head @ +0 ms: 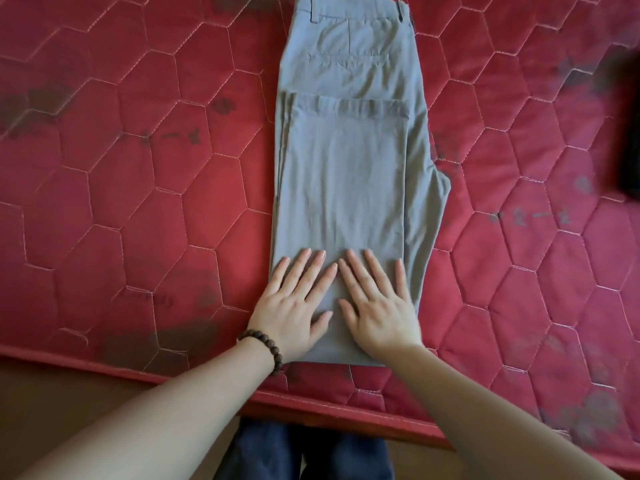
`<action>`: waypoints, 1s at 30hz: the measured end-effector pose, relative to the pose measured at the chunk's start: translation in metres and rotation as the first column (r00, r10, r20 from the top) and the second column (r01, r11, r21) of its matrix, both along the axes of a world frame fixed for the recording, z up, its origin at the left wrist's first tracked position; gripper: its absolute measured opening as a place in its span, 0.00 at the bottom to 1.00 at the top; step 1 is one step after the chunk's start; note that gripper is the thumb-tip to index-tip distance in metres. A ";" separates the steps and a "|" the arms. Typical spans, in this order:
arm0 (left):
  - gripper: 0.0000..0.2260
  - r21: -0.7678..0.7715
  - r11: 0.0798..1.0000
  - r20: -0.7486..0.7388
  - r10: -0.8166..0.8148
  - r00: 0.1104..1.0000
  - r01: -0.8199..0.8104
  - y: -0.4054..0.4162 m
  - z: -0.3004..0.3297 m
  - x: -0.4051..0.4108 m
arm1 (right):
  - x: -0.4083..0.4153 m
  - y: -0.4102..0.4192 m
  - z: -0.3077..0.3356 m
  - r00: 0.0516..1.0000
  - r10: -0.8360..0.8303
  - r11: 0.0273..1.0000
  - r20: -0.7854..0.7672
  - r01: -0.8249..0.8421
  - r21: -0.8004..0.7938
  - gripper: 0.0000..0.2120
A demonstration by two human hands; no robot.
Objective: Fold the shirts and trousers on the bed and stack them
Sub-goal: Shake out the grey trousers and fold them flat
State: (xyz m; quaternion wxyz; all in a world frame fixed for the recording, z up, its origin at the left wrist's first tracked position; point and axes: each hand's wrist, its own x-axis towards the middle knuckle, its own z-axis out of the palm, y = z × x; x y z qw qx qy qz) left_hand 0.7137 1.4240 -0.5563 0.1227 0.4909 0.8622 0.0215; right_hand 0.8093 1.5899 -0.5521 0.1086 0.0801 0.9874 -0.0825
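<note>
Bed (138, 202): red, quilted in hexagons, dark smudges.
Bracelet (266, 344): brown beads, on left wrist.
Left hand (294, 306): flat, fingers spread straight, pressing near end of trousers, 7 o'clock from their middle; grasping nothing.
Trousers (346, 168): grey, folded lengthwise and doubled over, centre of bed, waistband at 12 o'clock.
Right hand (377, 306): flat beside left, pressing trousers, nothing grasped.
Dark item (623, 133): 3 o'clock edge, blurred.
</note>
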 end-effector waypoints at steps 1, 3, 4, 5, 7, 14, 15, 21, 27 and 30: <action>0.32 0.013 1.000 -0.006 -0.018 1.000 0.018 -0.007 -0.001 -0.007 | 0.008 0.012 0.001 1.000 -0.008 1.000 0.012 0.008 0.018 0.28; 0.31 0.009 1.000 -0.022 -0.025 0.999 0.025 -0.021 0.000 -0.027 | 0.022 0.044 0.004 0.996 -0.070 0.996 0.059 0.068 0.051 0.27; 0.30 -0.001 1.000 -0.035 -0.027 0.999 0.027 -0.030 0.001 -0.039 | 0.030 0.061 0.006 0.993 -0.082 0.995 0.088 0.076 0.071 0.27; 0.28 -0.009 0.999 -0.047 -0.032 0.998 0.031 -0.037 0.002 -0.051 | 0.036 0.079 0.009 0.992 -0.067 0.994 0.108 0.058 0.089 0.27; 0.26 -0.009 0.999 -0.094 -0.035 0.995 0.035 -0.047 0.005 -0.080 | 0.036 0.114 0.016 0.995 -0.007 0.992 0.101 -0.006 0.129 0.28; 0.35 0.034 0.994 -0.254 -0.092 0.963 0.104 0.009 0.021 -0.162 | -0.054 0.177 0.037 0.976 0.216 0.934 -0.004 -0.205 0.292 0.47; 0.34 0.040 0.983 -0.268 -0.161 0.950 0.178 0.021 0.022 -0.168 | -0.068 0.177 0.036 0.955 0.298 0.908 -0.004 -0.282 0.311 0.48; 0.39 -0.106 0.860 -0.189 -0.510 0.839 0.499 0.042 0.019 -0.196 | -0.104 0.177 0.027 0.726 0.678 0.677 0.118 -0.679 0.283 0.45; 0.40 -0.076 0.840 -0.032 -0.541 0.840 0.538 0.045 0.025 -0.197 | -0.097 0.171 0.032 0.723 0.653 0.739 0.225 -0.674 0.021 0.42; 0.31 0.101 0.917 0.200 -0.399 0.895 0.387 0.050 0.032 -0.193 | -0.108 0.169 0.055 0.812 0.514 0.838 0.274 -0.408 -0.363 0.33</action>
